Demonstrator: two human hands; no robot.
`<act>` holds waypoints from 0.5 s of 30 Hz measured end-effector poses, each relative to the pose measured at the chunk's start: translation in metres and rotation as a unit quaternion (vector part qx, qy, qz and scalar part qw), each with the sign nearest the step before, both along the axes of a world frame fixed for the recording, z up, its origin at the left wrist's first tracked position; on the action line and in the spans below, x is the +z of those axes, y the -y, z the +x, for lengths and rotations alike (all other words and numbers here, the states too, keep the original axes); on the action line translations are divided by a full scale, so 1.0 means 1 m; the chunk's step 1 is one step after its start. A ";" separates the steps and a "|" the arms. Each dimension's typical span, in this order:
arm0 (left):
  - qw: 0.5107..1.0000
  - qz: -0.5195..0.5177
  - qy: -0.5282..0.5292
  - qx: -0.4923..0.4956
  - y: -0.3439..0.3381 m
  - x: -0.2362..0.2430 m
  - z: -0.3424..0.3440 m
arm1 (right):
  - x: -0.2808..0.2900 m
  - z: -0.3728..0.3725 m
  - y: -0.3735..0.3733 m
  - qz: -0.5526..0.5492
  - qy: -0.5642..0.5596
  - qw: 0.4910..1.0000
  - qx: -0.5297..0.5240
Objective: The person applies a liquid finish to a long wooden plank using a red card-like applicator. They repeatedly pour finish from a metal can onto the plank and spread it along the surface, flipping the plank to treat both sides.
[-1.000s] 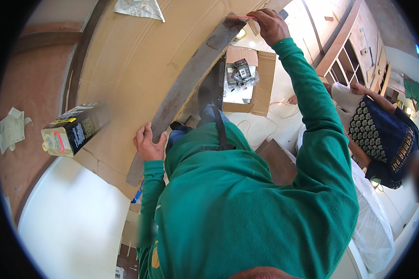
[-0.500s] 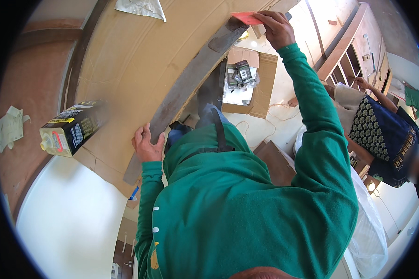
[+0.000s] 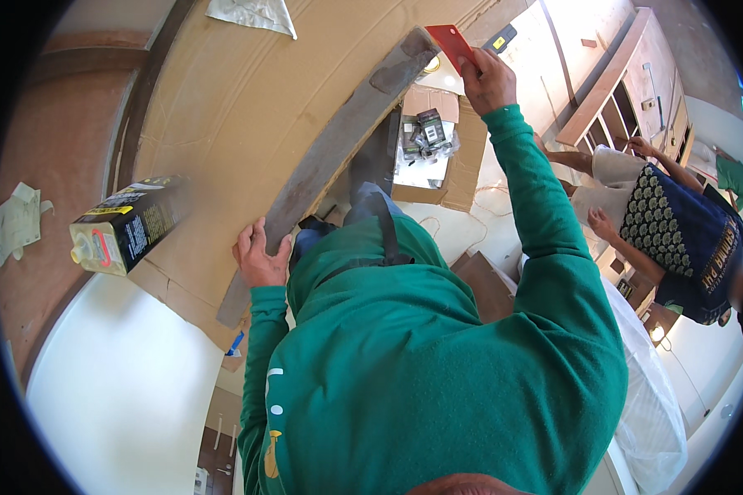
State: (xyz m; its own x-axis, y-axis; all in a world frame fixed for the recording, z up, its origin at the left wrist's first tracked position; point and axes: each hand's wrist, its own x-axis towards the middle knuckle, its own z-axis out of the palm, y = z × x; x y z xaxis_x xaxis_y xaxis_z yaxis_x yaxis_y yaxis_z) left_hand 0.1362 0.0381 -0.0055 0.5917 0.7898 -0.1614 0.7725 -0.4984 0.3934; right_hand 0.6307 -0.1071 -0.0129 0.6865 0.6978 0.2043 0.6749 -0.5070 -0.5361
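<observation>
My right hand [image 3: 489, 81] pinches a red plastic spreader [image 3: 454, 48] by one edge, beside the far end of a long grey-coated board [image 3: 326, 144]. The spreader's far corner is close to the board's tip; I cannot tell if they touch. Patches of darker grey mark the board's far end. Near its lower end, my left hand [image 3: 262, 256] grips the board, thumb on one side and fingers on the other. The board lies at a slant across the edge of a cardboard sheet [image 3: 223, 107].
A rectangular can [image 3: 128, 223] with a pale cap stands on the left. An open carton [image 3: 466, 153] holding small packages sits beyond the board. At right, another person [image 3: 677, 231] works near a wooden cabinet frame [image 3: 607, 78]. White plastic sheeting [image 3: 648, 412] hangs close to my right side.
My right hand has drawn slightly down and turned the spreader, from flat on the board's far end to tilted off its tip. My left hand stays put. The other person's arm has shifted.
</observation>
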 end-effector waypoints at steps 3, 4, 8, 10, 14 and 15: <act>1.000 0.004 0.004 -0.005 -0.001 -0.001 0.000 | -0.006 0.007 -0.005 -0.004 0.026 0.999 0.022; 1.000 0.006 0.005 -0.007 -0.001 0.000 0.000 | -0.007 0.008 -0.007 0.000 0.031 0.999 0.026; 1.000 0.001 0.006 0.007 0.002 0.001 0.002 | -0.005 0.009 -0.014 -0.020 0.051 0.997 0.056; 1.000 0.000 0.010 0.010 0.002 0.002 0.004 | -0.007 0.009 -0.014 -0.045 0.072 0.994 0.074; 1.000 0.018 0.004 0.006 0.002 -0.001 0.002 | -0.018 -0.006 -0.012 -0.065 0.091 0.987 0.113; 1.000 0.022 0.005 0.001 0.002 -0.001 0.000 | -0.018 -0.014 -0.009 -0.063 0.084 0.987 0.123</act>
State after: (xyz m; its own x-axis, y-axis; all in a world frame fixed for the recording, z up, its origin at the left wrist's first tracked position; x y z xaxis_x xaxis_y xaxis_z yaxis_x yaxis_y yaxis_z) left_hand 0.1362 0.0363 -0.0070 0.5917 0.7970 -0.1213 0.7698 -0.5139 0.3787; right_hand 0.6164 -0.0978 -0.0304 0.4561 0.8668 0.2018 0.8604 -0.3715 -0.3490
